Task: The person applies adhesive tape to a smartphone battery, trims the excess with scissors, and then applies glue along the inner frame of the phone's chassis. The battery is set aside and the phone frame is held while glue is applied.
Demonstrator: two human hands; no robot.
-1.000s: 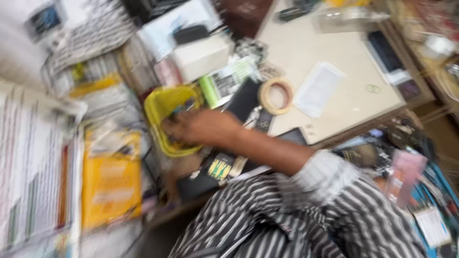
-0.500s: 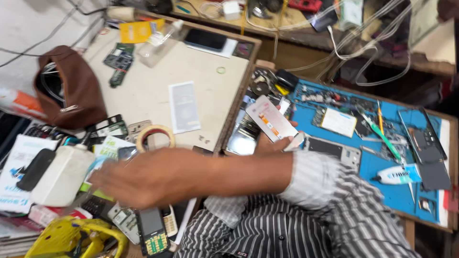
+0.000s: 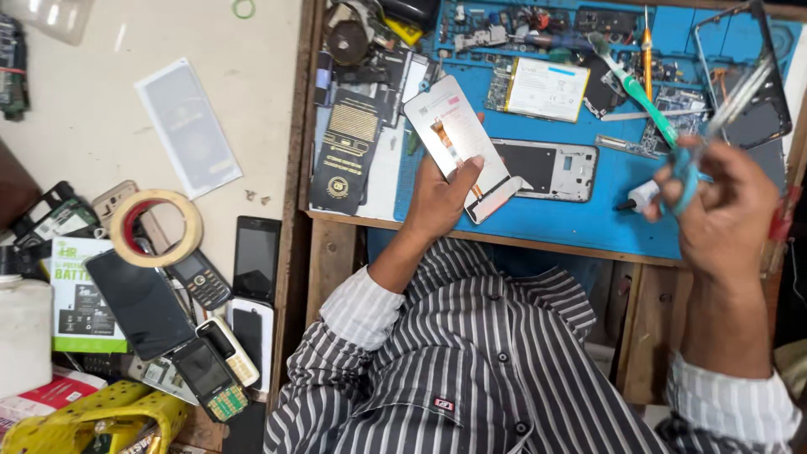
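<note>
Left hand (image 3: 441, 197) is clamped on a white rectangular phone screen panel (image 3: 456, 143), which rises above its thumb. Right hand (image 3: 727, 206) is closed on a blue-handled tool (image 3: 688, 181), white nozzle (image 3: 639, 197) pointing left.

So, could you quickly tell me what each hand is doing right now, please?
Left hand: closed on a phone screen.
Right hand: closed on a tube with a dark tip.
</note>
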